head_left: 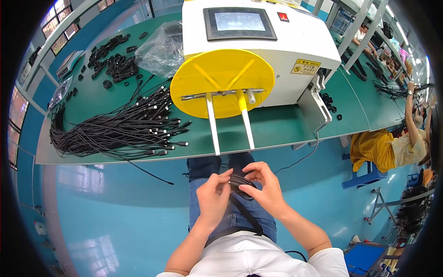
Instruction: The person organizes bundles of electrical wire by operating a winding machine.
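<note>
Over the lap, below the green table (277, 129), left hand (213, 197) and right hand (266, 190) both pinch a coiled black cable (241, 183); loose grip could let loops spring open.

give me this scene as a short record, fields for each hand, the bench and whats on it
left hand: left hand grips a coiled black cable over the lap
right hand: right hand pinches the same coil from the other side
bench: green table
machine: white machine with a yellow disc and a touchscreen
left of machine: loose black cables, clear plastic bag
</note>
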Motion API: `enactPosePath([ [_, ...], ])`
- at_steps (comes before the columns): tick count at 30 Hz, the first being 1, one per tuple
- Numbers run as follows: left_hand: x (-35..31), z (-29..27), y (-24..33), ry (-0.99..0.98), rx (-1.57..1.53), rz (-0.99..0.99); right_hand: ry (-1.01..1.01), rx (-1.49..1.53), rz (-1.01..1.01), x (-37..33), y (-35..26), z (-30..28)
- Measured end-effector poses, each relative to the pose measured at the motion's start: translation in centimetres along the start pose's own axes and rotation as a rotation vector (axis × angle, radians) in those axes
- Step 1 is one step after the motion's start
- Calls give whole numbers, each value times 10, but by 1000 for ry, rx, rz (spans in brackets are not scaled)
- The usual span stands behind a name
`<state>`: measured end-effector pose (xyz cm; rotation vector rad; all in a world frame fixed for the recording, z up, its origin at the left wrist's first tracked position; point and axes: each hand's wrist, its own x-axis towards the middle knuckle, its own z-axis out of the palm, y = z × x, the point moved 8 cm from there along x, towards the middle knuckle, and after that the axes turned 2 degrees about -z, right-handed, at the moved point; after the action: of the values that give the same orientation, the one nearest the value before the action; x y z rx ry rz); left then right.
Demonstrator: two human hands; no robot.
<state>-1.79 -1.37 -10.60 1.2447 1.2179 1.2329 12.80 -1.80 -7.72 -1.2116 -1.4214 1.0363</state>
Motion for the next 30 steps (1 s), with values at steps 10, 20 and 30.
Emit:
enactPosePath([
  [10,14,12,45,-183,362,282,-134,428,455,7,35,-4],
  [20,16,14,62,-135,563,528,-223,567,391,16,17,4],
  [30,14,19,68,-168,475,470,-351,394,185,11,-13,19],
])
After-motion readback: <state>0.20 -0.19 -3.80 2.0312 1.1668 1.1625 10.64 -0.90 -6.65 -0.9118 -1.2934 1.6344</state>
